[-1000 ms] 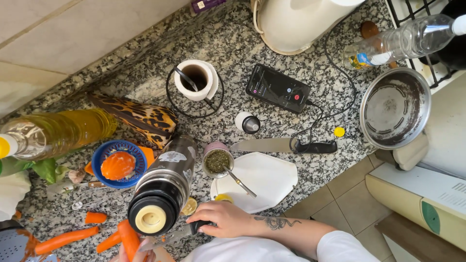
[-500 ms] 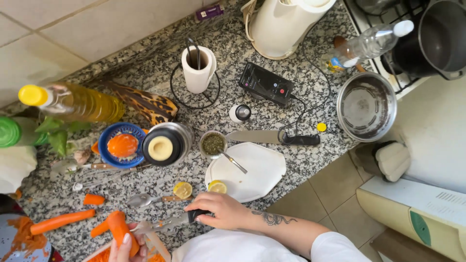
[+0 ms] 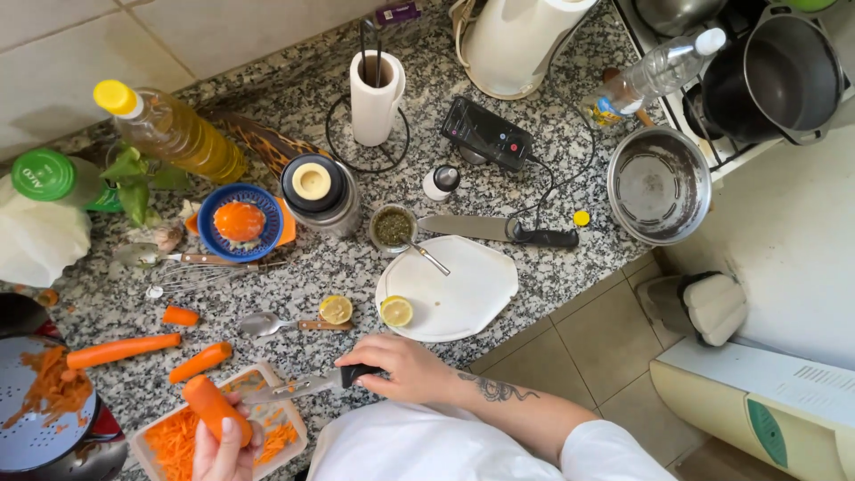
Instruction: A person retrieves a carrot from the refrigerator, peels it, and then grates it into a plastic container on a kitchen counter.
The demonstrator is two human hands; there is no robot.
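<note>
A carrot is being gripped by the left hand over a tray at the counter's edge, a grater handle being clasped by the right hand.

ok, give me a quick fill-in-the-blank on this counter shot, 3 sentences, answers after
1. The left hand holds a peeled ____ over the grater tray.
2. The right hand grips a knife by its ____ handle.
3. Two lemon halves lie by the white ____, one on its edge.

Missing words: carrot; black; plate
</note>
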